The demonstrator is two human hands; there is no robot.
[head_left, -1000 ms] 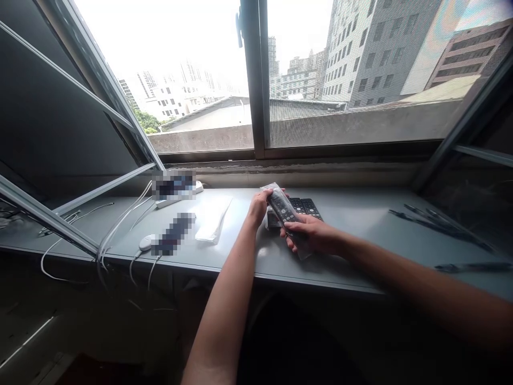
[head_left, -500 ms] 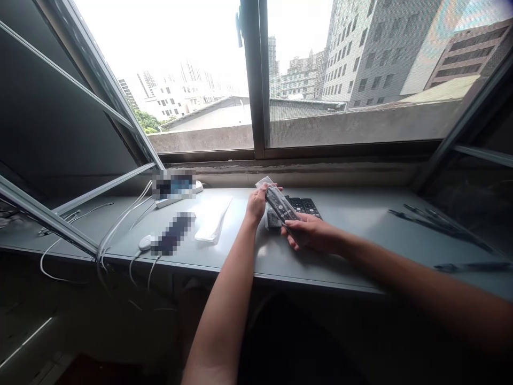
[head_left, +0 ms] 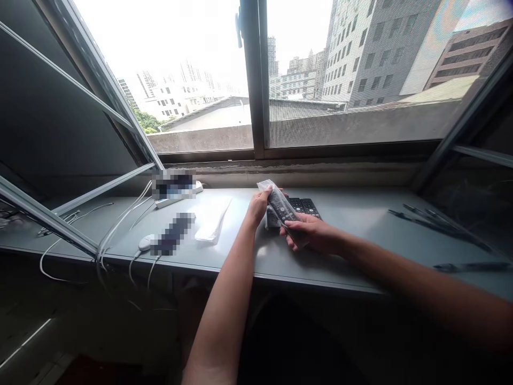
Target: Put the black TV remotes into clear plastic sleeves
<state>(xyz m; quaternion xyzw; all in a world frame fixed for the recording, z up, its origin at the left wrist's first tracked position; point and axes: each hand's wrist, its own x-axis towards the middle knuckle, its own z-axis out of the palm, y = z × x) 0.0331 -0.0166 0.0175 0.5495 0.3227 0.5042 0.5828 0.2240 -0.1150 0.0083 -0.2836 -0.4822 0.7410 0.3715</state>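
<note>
Both my hands hold one black remote control [head_left: 281, 207] wrapped in a clear plastic bag, just above the grey window ledge [head_left: 352, 230]. My left hand [head_left: 257, 207] grips the bag's far top end. My right hand [head_left: 310, 235] is wrapped round the remote's near end. Two more black remotes [head_left: 306, 205] lie flat on the ledge right behind it.
An empty clear plastic sleeve [head_left: 212, 220] lies left of my hands. Further left are a blurred dark item [head_left: 173, 234], a white power strip [head_left: 176, 193] and several white cables [head_left: 116, 230]. Dark thin sticks [head_left: 436, 224] lie at the right. Window frames [head_left: 256, 80] rise behind.
The bagged remote has shifted slightly up and away from me between my hands. The clear bag's loose tail near my right hand no longer shows.
</note>
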